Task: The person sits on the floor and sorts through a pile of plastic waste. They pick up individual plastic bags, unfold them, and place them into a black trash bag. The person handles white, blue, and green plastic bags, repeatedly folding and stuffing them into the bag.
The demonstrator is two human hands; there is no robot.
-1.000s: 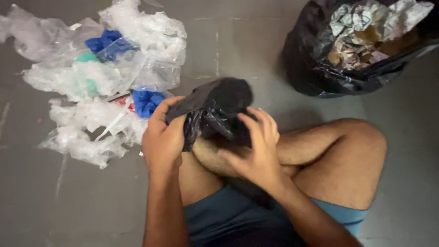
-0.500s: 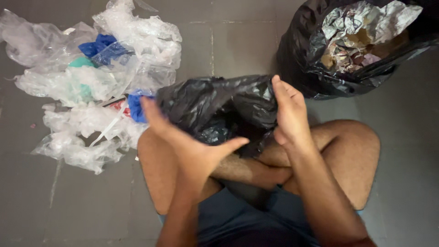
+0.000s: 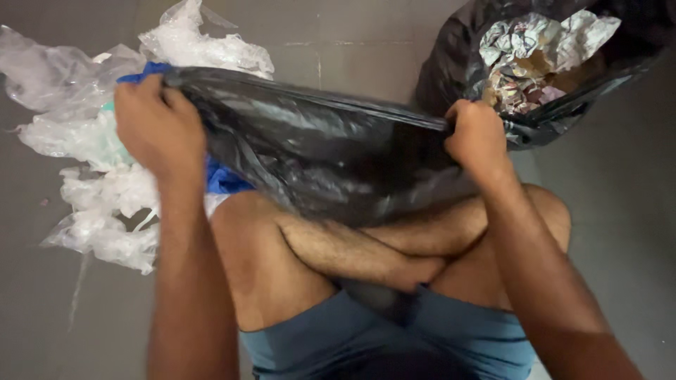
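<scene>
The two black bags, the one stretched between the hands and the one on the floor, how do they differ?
The stretched black bag is held taut between the left hand and right hand, above the crossed legs; the floor bag rests on the grey floor. The stretched black bag looks flat and shows no contents; the floor bag bulges, open, with crumpled foil and paper. Both are glossy black plastic.

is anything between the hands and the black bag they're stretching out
Nothing visible. The left hand and the right hand each grip an end of the black bag directly, holding it stretched above the crossed legs.
</scene>
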